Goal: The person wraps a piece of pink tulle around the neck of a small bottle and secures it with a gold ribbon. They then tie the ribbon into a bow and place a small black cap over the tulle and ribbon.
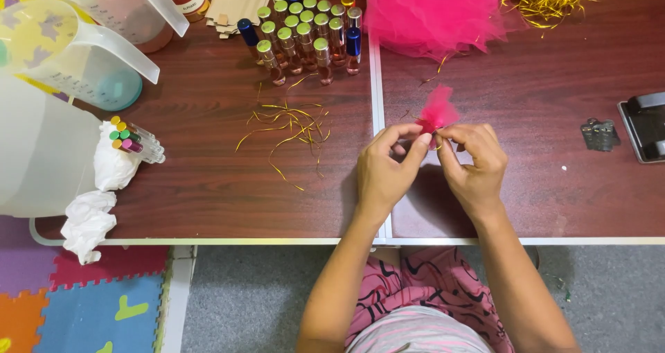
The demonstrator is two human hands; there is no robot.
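together at the centre of the frame, both hands, left hand (383,174) and right hand (472,166), pinch a small pink tulle pouch (437,112) just above the tabletop (208,187), gathering its neck closed.

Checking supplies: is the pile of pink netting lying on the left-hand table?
No, the pink netting pile lies on the right-hand table, beyond both hands.
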